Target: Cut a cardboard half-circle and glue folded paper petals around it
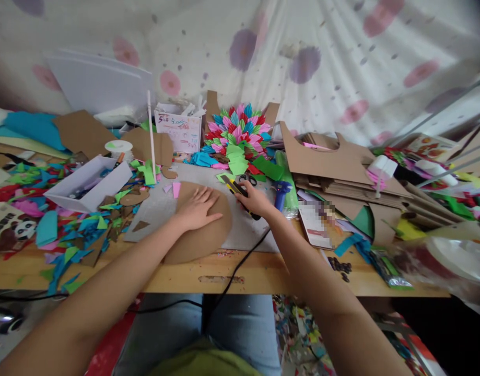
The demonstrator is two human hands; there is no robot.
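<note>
Left hand [197,211]: fingers spread flat on the cardboard [206,239], which lies on the desk [173,282]; right hand [254,198]: fingers wrapped around the knife [233,188], long axis ten-to-four o'clock; cardboard at eight o'clock from knife, left hand nearer.

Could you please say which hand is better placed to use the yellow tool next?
Probably the right hand: it holds the yellow tool, while the left hand lies spread on the brown cardboard.
</note>
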